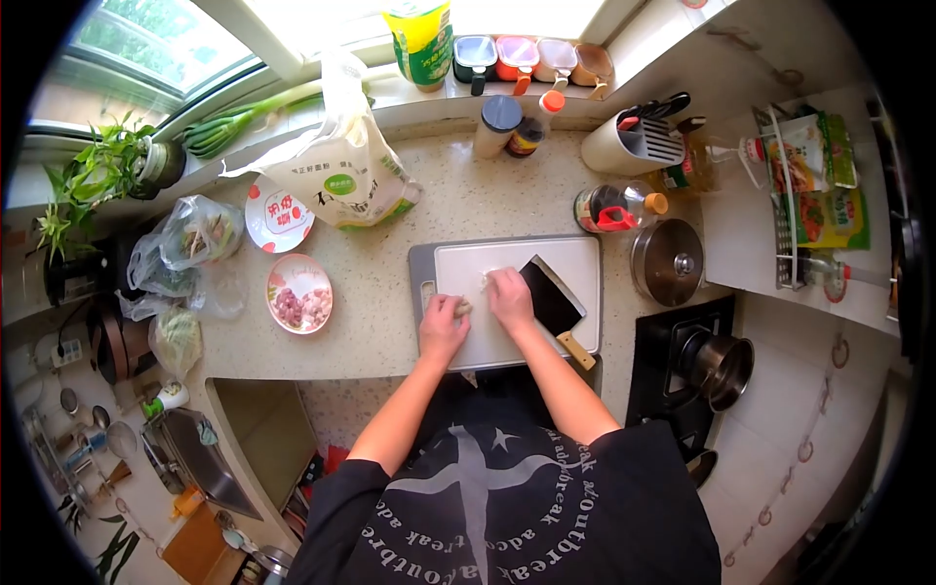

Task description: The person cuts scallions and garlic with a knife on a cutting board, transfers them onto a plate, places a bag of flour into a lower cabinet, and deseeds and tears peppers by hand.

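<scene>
On a white cutting board with a grey edge (pixel 468 258), my left hand (pixel 444 331) is closed, its fingers curled around a small pale lump that I cannot identify. To its right, my right hand (pixel 511 300) has its fingers bent down and pressed together at the board, with tiny pale bits at the fingertips. What it grips, if anything, is hidden. A cleaver (pixel 554 298) with a dark blade lies flat on the board beside my right hand, its wooden handle towards me. A bowl (pixel 300 266) of diced pinkish meat stands left of the board.
A plate (pixel 279 216), a white plastic bag (pixel 336 171) and clear bags (pixel 200 234) stand left and behind. Sauce bottles (pixel 604 209), a lidded pan (pixel 667 261) and a knife block (pixel 634 141) are at right. A pot (pixel 720 369) sits on the stove.
</scene>
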`<move>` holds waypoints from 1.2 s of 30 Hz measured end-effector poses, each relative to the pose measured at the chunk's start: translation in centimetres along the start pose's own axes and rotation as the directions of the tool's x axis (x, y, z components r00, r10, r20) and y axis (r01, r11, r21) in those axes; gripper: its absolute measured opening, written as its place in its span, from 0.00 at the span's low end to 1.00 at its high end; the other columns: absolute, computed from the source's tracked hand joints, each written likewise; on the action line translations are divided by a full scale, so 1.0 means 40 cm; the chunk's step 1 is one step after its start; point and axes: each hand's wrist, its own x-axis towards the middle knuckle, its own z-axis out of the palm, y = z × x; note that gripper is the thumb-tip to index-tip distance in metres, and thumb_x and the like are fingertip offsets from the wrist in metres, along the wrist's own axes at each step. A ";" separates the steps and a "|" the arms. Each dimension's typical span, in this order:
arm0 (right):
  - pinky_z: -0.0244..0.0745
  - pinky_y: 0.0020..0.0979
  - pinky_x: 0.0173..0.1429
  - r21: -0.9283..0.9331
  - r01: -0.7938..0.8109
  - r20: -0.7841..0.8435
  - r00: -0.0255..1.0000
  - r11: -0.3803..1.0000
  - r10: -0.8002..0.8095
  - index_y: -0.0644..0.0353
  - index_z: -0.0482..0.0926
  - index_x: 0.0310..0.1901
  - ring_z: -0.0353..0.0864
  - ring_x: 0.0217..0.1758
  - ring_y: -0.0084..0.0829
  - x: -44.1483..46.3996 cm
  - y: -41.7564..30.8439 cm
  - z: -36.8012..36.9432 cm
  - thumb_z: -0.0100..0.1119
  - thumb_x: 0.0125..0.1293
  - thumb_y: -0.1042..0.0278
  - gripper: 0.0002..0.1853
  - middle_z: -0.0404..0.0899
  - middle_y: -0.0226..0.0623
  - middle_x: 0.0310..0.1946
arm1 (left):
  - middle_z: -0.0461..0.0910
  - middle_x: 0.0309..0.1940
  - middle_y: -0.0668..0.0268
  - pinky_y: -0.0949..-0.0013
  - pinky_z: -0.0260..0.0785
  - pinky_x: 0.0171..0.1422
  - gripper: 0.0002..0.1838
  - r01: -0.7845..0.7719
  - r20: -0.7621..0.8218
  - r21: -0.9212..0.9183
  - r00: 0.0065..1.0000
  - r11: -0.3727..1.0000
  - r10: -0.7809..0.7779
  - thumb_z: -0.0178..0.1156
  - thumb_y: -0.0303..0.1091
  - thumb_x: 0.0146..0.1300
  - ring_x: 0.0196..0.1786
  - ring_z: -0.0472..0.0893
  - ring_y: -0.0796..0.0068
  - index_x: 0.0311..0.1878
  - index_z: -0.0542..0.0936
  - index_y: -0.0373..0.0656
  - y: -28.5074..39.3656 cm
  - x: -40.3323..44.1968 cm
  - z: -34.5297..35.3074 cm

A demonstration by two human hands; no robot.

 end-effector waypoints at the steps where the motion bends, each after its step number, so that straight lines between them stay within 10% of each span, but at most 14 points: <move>1: 0.80 0.44 0.48 -0.001 -0.002 0.009 1.000 1.000 0.002 0.59 0.83 0.41 0.83 0.43 0.51 0.008 -0.001 -0.003 0.67 0.57 0.78 0.09 0.81 0.45 0.38 | 0.79 0.49 0.62 0.58 0.80 0.51 0.18 -0.006 -0.004 -0.001 1.000 1.000 0.006 0.71 0.32 0.55 0.48 0.84 0.57 0.51 0.84 0.49 0.000 0.000 -0.001; 15: 0.80 0.42 0.43 -0.056 0.063 0.115 0.992 0.996 -0.057 0.55 0.84 0.41 0.82 0.42 0.43 -0.095 -0.033 -0.094 0.66 0.60 0.74 0.08 0.80 0.38 0.35 | 0.79 0.47 0.63 0.59 0.80 0.49 0.18 -0.064 0.012 0.038 0.998 0.997 0.064 0.72 0.32 0.54 0.46 0.84 0.58 0.51 0.85 0.51 -0.005 -0.010 -0.010; 27: 0.68 0.47 0.64 -0.498 -0.366 -0.208 0.931 0.786 0.302 0.54 0.76 0.54 0.74 0.60 0.47 -0.322 0.078 -0.265 0.73 0.57 0.59 0.25 0.76 0.40 0.54 | 0.81 0.42 0.63 0.61 0.78 0.50 0.17 -0.086 0.002 -0.031 0.996 0.996 0.087 0.72 0.31 0.57 0.45 0.83 0.60 0.51 0.84 0.45 0.001 -0.044 -0.021; 36: 0.69 0.47 0.60 -0.483 -0.364 -0.082 0.925 0.797 0.372 0.54 0.78 0.52 0.75 0.57 0.46 -0.364 0.141 -0.277 0.73 0.60 0.55 0.22 0.76 0.38 0.49 | 0.81 0.42 0.62 0.63 0.78 0.50 0.16 -0.145 0.059 -0.046 0.987 0.988 0.148 0.72 0.28 0.58 0.43 0.83 0.62 0.50 0.85 0.42 -0.002 -0.040 -0.018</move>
